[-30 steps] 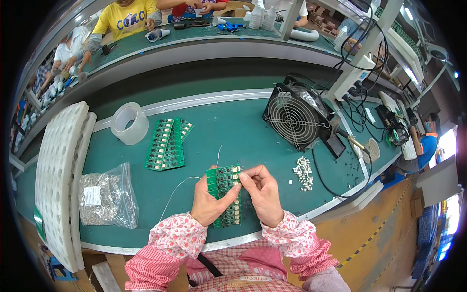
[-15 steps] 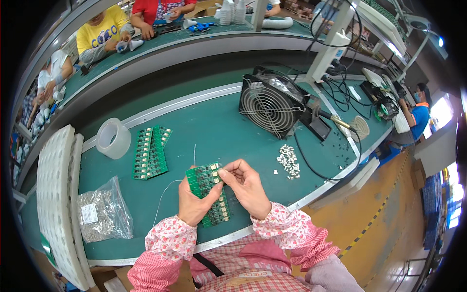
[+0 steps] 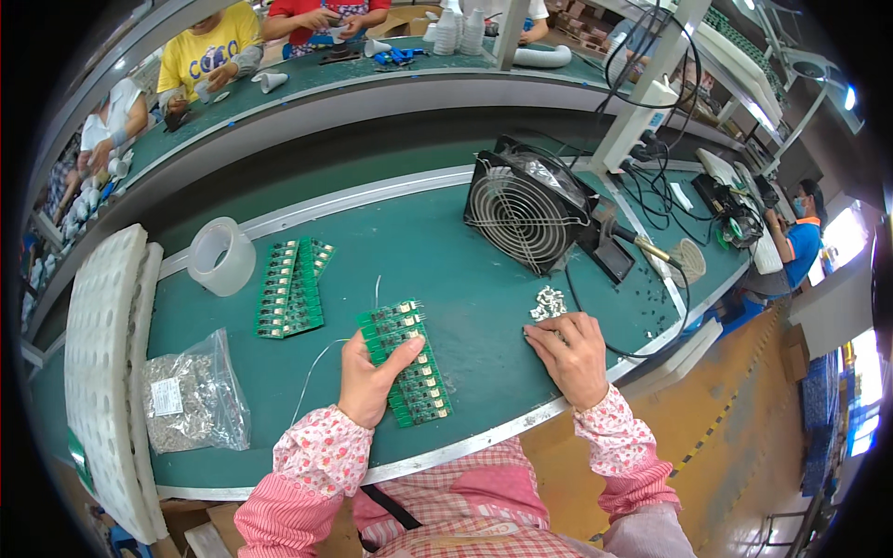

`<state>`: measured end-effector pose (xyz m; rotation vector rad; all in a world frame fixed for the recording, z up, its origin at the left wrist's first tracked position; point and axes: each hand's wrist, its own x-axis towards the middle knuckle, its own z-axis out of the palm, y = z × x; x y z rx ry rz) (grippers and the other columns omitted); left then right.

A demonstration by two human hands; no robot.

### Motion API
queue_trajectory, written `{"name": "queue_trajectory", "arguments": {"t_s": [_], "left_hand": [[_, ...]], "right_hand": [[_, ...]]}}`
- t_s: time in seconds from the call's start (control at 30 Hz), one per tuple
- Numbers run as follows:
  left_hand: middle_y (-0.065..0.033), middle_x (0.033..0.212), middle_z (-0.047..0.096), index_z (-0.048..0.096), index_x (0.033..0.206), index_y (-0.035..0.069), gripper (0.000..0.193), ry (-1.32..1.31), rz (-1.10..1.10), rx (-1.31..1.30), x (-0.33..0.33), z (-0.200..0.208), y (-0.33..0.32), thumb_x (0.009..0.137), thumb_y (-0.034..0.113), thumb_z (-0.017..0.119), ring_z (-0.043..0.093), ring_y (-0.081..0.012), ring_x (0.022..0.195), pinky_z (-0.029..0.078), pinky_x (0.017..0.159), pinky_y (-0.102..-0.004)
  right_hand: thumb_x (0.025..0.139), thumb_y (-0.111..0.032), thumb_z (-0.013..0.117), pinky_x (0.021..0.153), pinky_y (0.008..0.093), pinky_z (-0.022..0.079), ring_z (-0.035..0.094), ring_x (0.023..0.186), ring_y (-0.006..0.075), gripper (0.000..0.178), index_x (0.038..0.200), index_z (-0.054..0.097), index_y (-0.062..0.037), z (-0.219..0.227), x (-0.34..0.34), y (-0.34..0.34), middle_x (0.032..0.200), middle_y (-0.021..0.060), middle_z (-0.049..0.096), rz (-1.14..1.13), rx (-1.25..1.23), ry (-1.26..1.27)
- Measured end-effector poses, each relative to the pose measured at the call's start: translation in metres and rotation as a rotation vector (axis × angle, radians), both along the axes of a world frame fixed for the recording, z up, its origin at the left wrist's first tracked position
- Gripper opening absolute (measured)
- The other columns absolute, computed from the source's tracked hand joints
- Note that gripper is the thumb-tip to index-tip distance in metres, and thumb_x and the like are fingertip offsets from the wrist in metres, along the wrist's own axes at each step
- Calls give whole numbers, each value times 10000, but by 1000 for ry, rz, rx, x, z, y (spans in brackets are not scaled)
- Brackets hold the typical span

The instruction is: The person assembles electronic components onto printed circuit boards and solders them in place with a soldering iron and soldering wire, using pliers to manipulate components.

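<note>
Before the fan and to its left, the left hand pinches the green circuit board between fingers; straight before it, the right hand's bent fingers are at the white parts (pinching one, I cannot tell). Light touch seems wise.

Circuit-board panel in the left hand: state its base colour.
Green; the circuit-board panel shows best in the head view.
</note>
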<state>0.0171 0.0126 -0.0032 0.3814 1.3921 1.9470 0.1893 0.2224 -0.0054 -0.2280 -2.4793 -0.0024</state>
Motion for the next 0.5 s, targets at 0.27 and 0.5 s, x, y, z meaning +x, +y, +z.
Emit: {"name": "queue_trajectory", "arguments": {"t_s": [0.27, 0.5], "left_hand": [[-34, 906, 634, 572, 1036, 14, 270, 20, -47, -50, 1, 0, 0, 835, 147, 694, 605, -99, 783, 522, 699, -269], [-40, 949, 647, 567, 1043, 11, 262, 98, -47, -7, 1, -4, 0, 846, 139, 681, 606, -93, 829, 506, 734, -254]], "right_hand": [[762, -59, 725, 696, 226, 476, 586, 791, 126, 99, 856, 710, -31, 18, -33, -50, 813, 59, 644, 101, -1121, 125], [848, -103, 672, 693, 219, 495, 594, 792, 86, 129, 930, 646, -7, 9, -72, -82, 880, 30, 638, 219, -1841, 153]]}}
